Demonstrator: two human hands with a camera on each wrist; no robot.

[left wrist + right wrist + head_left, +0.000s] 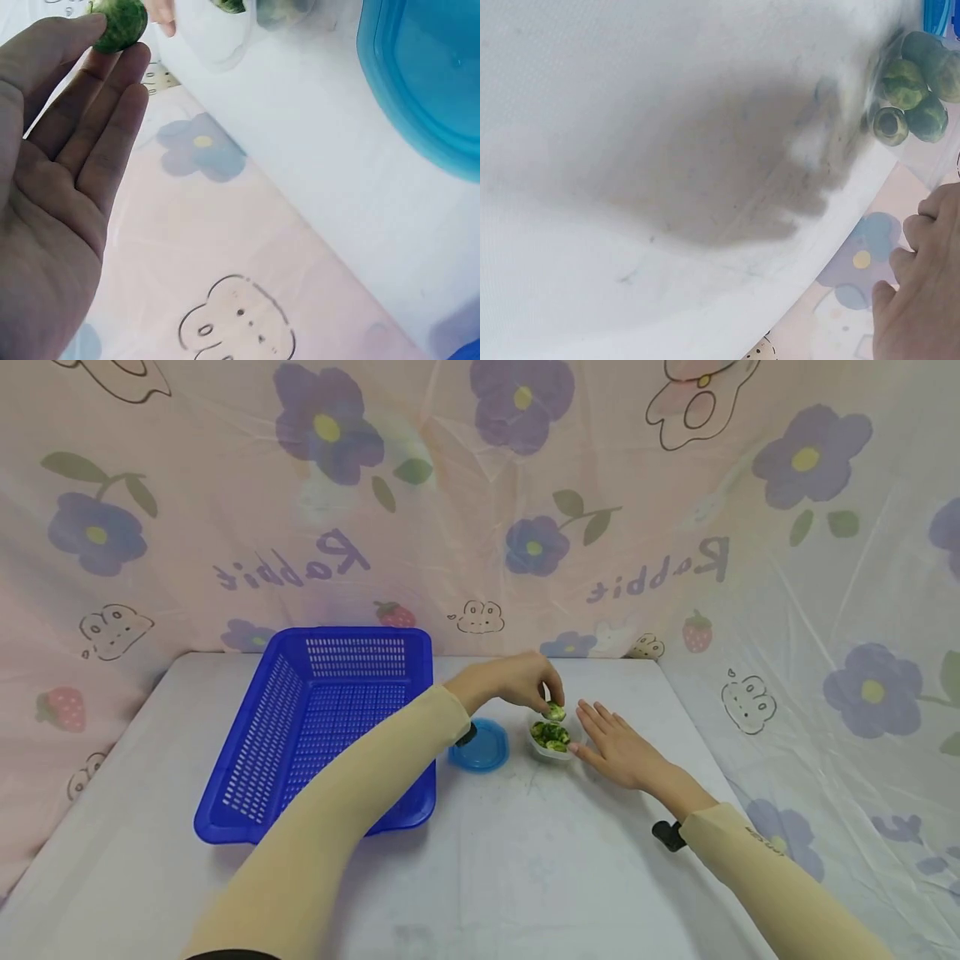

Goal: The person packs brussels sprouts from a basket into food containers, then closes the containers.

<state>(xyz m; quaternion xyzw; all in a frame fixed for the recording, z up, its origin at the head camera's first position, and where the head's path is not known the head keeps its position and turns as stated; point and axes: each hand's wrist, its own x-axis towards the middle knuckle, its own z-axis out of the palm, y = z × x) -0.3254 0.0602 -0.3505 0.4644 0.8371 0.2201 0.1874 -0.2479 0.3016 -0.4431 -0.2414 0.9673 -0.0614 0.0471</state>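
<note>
My left hand [521,679] pinches a Brussels sprout [555,712] between thumb and fingertips, above a small clear plastic container [553,755]. In the left wrist view the sprout [124,24] is round and green, and the palm of the left hand [67,161] faces the camera. Several Brussels sprouts [551,735] lie inside the container; the right wrist view shows sprouts [905,84] through its clear wall. At the container's right side is my right hand [618,750], fingers extended and thumb right at the rim. In its own wrist view, the right hand [926,281] shows its back.
A blue plastic lid [480,746] lies on the white table [517,868], left of the container. Further left stands a large blue perforated basket [427,693], partly covered by my left sleeve. A patterned curtain [450,527] rises behind the table and along its right side.
</note>
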